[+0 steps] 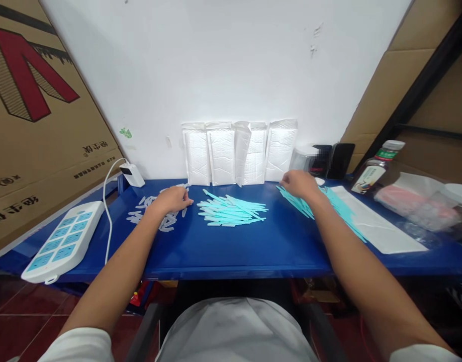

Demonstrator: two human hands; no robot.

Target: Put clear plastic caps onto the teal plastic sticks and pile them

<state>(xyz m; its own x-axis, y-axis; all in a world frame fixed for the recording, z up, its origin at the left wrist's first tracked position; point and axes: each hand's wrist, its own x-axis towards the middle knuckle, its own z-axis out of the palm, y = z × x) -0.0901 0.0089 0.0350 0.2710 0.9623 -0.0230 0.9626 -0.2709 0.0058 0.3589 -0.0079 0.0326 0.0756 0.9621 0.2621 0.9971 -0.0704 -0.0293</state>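
Observation:
My left hand (176, 197) is over a scatter of small translucent caps or sleeves (166, 222) on the blue table's left half. Its fingertips are pinched together, and whatever may be between them is too small to make out. My right hand (299, 183) reaches to the far end of a loose pile of thin turquoise sticks (344, 208). Those fingers curl down by the stick ends, and I cannot see what they hold. Between both hands lies a second heap of turquoise sticks (231, 211), with paler ends mostly toward the left.
White padded mailers (220, 155) lean on the wall behind the blue table (231, 251). A power strip (65, 241) and a white charger (132, 174) with cable sit left. At right are a white sheet (377, 223), a bottle (377, 168) and a plastic bag (415, 203).

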